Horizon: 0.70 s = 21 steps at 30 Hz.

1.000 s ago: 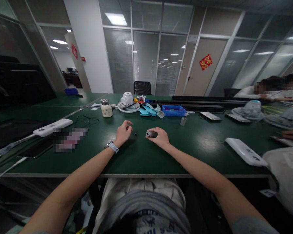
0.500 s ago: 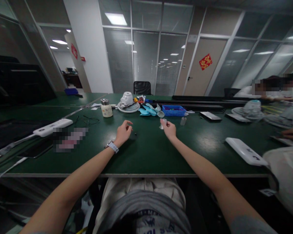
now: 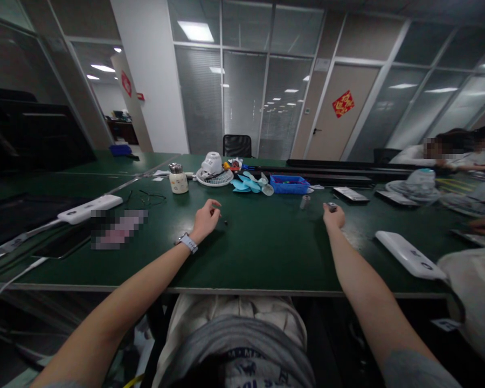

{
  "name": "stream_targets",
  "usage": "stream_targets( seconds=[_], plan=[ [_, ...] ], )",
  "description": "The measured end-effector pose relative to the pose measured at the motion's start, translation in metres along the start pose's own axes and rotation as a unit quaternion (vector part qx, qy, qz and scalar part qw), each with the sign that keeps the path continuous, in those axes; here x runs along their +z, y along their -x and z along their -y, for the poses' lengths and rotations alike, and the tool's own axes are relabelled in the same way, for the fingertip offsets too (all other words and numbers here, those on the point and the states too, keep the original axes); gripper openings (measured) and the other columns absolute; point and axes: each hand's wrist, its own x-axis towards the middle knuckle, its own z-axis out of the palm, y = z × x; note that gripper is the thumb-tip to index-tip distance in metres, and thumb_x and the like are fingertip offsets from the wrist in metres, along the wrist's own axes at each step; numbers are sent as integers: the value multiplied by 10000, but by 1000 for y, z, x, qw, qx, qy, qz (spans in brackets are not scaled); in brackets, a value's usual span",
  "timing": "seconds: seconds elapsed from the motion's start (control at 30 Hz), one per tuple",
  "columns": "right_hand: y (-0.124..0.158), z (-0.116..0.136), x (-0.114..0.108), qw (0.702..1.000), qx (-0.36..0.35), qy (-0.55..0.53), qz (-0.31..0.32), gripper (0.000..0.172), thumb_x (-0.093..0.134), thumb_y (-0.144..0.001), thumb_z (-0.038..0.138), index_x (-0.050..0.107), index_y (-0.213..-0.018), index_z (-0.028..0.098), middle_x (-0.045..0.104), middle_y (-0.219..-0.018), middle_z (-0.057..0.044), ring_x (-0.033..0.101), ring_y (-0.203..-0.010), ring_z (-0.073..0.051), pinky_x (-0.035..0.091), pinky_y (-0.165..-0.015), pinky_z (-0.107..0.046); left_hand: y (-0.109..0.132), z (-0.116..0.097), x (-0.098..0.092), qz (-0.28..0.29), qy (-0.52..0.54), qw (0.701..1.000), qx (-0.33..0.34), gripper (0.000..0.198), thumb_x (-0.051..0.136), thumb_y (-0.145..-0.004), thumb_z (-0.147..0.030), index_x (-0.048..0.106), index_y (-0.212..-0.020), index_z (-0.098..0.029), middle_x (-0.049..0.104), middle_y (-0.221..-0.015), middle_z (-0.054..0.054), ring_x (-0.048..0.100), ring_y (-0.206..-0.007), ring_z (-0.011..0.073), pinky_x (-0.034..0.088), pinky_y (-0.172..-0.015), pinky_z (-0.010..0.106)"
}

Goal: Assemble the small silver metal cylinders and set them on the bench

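Note:
My right hand (image 3: 334,216) is closed around a small silvery cylinder (image 3: 332,206), whose top shows above the fingers, low over the table on the right. To its left, a second small silvery cylinder (image 3: 305,202) stands on the green table (image 3: 262,253). My left hand (image 3: 206,220), with a watch at the wrist, rests on the table with its fingers curved and apart, nothing visible in them. Just right of it lies a tiny dark piece (image 3: 226,222), too small to name.
Behind my hands stand a patterned flask (image 3: 179,180), a white fan part (image 3: 214,175), light-blue fan blades (image 3: 250,184) and a blue basket (image 3: 290,185). White power strips lie left (image 3: 91,209) and right (image 3: 408,253). Other people sit at the right.
My right hand has moved to the right with the silvery cylinder, passing the standing one. My left hand has stayed in place.

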Motion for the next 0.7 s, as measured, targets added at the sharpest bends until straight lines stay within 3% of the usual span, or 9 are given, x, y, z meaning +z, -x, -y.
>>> stream_targets(
  seconds=[0.13, 0.23, 0.3, 0.37, 0.43, 0.47, 0.57, 0.63, 0.7],
  plan=[
    [2, 1, 3, 1000, 9, -3, 19, 388, 664, -764, 394, 608, -1065, 156, 646, -1069, -182, 604, -1008, -305, 441, -909, -456, 0, -1, 0, -3, -6, 1000, -9, 252, 468, -784, -216, 587, -1005, -204, 670, -691, -7, 615, -629, 154, 417, -623, 249],
    [11, 10, 0, 998, 3, -16, -53, 657, 707, -715, 376, 446, -1263, 126, 524, -1263, -229, 516, -1166, -330, 391, -991, -490, -1, 0, 0, -9, -11, 1000, -8, 254, 463, -786, -216, 586, -1008, -200, 671, -697, -4, 614, -637, 154, 413, -624, 247],
    [25, 24, -3, 991, -64, -16, -120, 754, 706, -711, 356, 357, -1328, 101, 411, -1368, -255, 412, -1275, -344, 329, -1044, -516, -1, 0, 0, -18, -15, 1000, -10, 253, 460, -789, -218, 584, -1009, -199, 672, -698, -3, 612, -639, 156, 409, -623, 247],
    [50, 44, -3, 976, -182, -27, -119, 665, 652, -757, 332, 381, -1318, 100, 399, -1387, -233, 364, -1315, -330, 291, -1071, -517, -2, 2, 0, -28, -21, 999, -16, 254, 460, -792, -220, 581, -1014, -199, 677, -707, 0, 610, -638, 157, 405, -620, 250],
    [88, 65, 2, 953, -296, -62, -19, 504, 579, -819, 337, 472, -1259, 118, 490, -1321, -187, 426, -1270, -289, 319, -1062, -478, -3, 3, 0, -38, -31, 998, -26, 258, 459, -795, -220, 575, -1024, -201, 682, -715, 3, 608, -634, 161, 401, -616, 254],
    [111, 76, 6, 937, -334, -81, 67, 434, 548, -847, 364, 527, -1213, 130, 555, -1248, -162, 491, -1202, -263, 354, -1040, -446, -3, 4, 0, -43, -37, 998, -32, 261, 458, -796, -220, 572, -1031, -202, 683, -718, 4, 608, -633, 163, 399, -615, 256],
    [178, 100, 21, 844, -408, -83, 337, 402, 527, -867, 498, 643, -1125, 212, 634, -1184, -92, 558, -1129, -229, 402, -997, -409, -4, 6, -1, -57, -47, 996, -49, 267, 456, -803, -226, 561, -1047, -203, 687, -735, 9, 614, -645, 170, 400, -621, 261],
    [211, 111, 31, 803, -433, -48, 406, 448, 556, -838, 562, 663, -1150, 259, 608, -1261, -82, 499, -1222, -250, 356, -1033, -441, -5, 7, -1, -63, -52, 995, -57, 267, 455, -808, -232, 558, -1053, -204, 690, -749, 14, 623, -666, 175, 406, -633, 263],
    [229, 120, 38, 792, -436, -11, 428, 483, 575, -809, 610, 666, -1171, 303, 556, -1340, -77, 413, -1305, -278, 312, -1054, -473, -5, 8, -1, -64, -56, 994, -62, 266, 457, -810, -236, 558, -1054, -205, 693, -754, 17, 632, -688, 181, 413, -644, 266]
  ],
)
